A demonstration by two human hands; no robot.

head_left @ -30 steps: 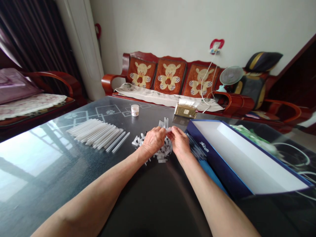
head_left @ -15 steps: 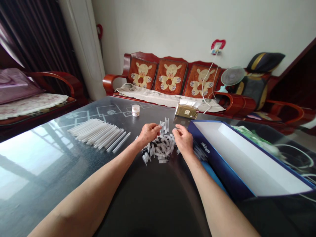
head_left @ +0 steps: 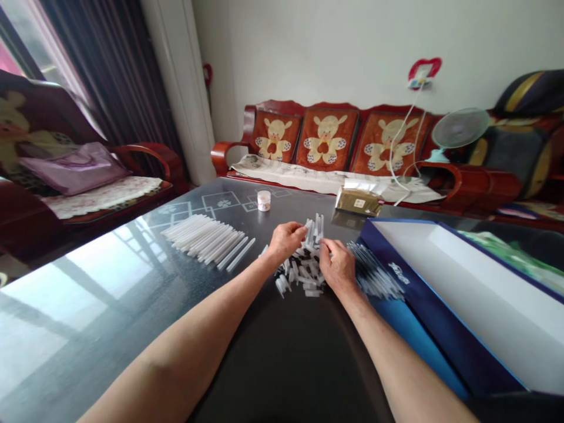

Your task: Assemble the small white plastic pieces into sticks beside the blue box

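My left hand point(head_left: 286, 239) and my right hand point(head_left: 337, 265) rest on a heap of short white plastic pieces point(head_left: 303, 271) in the middle of the dark glass table point(head_left: 132, 294). Left fingers are curled in a pinch at the far side of the heap, next to a few upright white pieces point(head_left: 315, 226). Right fingers are bent down into the heap's near right side. What each pinch holds is too small to make out. A row of long white tubes point(head_left: 207, 241) lies to the left of the hands.
An open blue box with a white inside point(head_left: 467, 294) stands at the right, a bundle of thin clear pieces point(head_left: 374, 273) beside it. A small white jar point(head_left: 264, 200) and a gold packet point(head_left: 358, 201) sit at the far edge. A red wooden sofa point(head_left: 335, 141) stands behind.
The view has swung to the left. My right hand has dropped from beside the upright pieces onto the near side of the heap. My left hand keeps its place at the far side.
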